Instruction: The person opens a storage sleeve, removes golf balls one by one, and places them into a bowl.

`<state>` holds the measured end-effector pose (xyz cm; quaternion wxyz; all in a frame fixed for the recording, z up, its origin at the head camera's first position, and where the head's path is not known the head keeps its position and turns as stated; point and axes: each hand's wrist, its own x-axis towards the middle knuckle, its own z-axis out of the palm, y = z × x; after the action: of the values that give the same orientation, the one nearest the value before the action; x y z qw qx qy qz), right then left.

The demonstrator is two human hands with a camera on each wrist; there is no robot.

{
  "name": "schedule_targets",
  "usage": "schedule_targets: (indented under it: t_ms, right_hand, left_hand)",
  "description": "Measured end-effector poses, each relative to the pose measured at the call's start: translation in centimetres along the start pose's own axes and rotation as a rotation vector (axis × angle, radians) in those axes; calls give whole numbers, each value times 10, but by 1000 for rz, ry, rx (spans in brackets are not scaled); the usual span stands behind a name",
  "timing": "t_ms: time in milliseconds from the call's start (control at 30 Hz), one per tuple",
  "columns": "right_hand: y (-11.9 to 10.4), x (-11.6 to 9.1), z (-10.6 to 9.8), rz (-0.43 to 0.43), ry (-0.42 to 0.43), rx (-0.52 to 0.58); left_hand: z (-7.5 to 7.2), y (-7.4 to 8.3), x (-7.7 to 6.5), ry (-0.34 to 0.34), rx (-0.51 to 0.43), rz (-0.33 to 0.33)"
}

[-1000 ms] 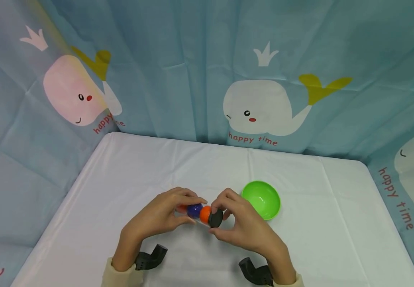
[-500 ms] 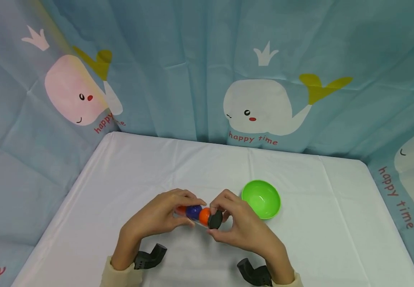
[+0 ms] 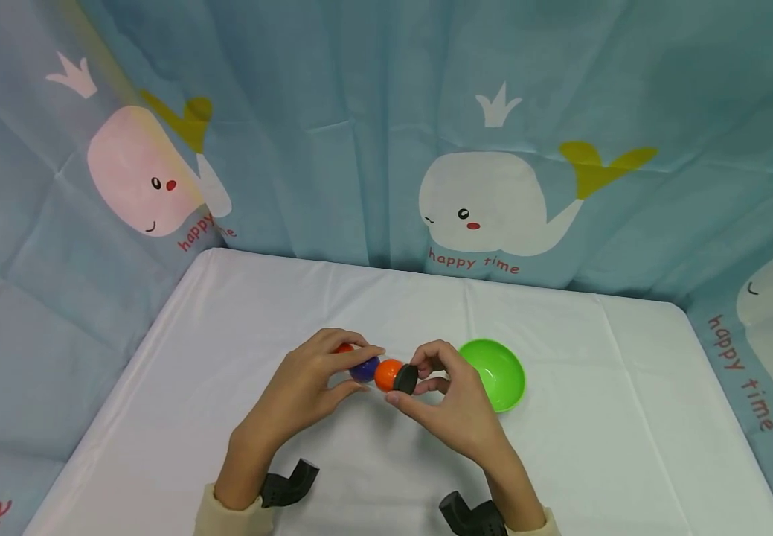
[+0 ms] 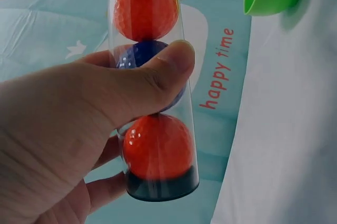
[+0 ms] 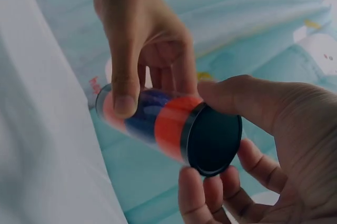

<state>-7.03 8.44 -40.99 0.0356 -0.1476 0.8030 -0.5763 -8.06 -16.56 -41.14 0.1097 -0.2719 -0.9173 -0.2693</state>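
A clear tube (image 4: 190, 129) holds two orange balls (image 4: 158, 148) with a dark blue ball (image 5: 149, 112) between them. The balls are dimpled like golf balls. A black cap (image 5: 216, 140) closes the tube's right end, and a dark cap (image 4: 158, 188) sits at the other end. My left hand (image 3: 315, 376) grips the tube round its middle, thumb across the blue ball. At the right end, my right hand (image 3: 456, 398) pinches the black cap's rim between thumb and fingertips. The tube is held in the air, lying roughly sideways in the head view.
A bright green bowl (image 3: 513, 380) stands on the white-covered table (image 3: 600, 417), just behind and beside my right hand. Blue cloth with whale prints (image 3: 480, 201) hangs round the back and sides. Dark wrist mounts (image 3: 292, 484) stick out from both wrists.
Both hands have moved slightly up and away with the tube in the head view, and the tube is turned a little. My right fingers have shifted on the black cap. The bowl stays put.
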Motion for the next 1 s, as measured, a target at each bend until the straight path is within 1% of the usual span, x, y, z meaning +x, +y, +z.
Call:
schedule_targets:
  t_ms: [67, 233, 333, 467, 600, 700, 833, 933, 1000]
  right_hand:
    - [-1, 0, 0, 22, 8, 2]
    - [-3, 1, -1, 49, -22, 20]
    - [-2, 2, 0, 68, -39, 36]
    - [-2, 2, 1, 92, -47, 42]
    - [-3, 2, 0, 112, -39, 40]
    - [-4, 2, -3, 122, -29, 62]
    - [-3, 2, -5, 97, -19, 102]
    - [-1, 1, -4, 46, -7, 104]
    - [-1, 0, -3, 2, 15, 81]
  left_hand:
    - [0, 2, 1, 5, 8, 17]
    - [1, 2, 1, -6, -1, 40]
    - [1, 1, 0, -18, -10, 43]
    - [1, 0, 0, -29, 3, 41]
    - [-1, 1, -1, -24, 33, 38]
    - [-1, 1, -2, -10, 46, 34]
    - [-1, 0, -1, 6, 38, 24]
    - [-1, 1, 0, 8, 38, 18]
    - [-1, 1, 1, 9, 42, 18]
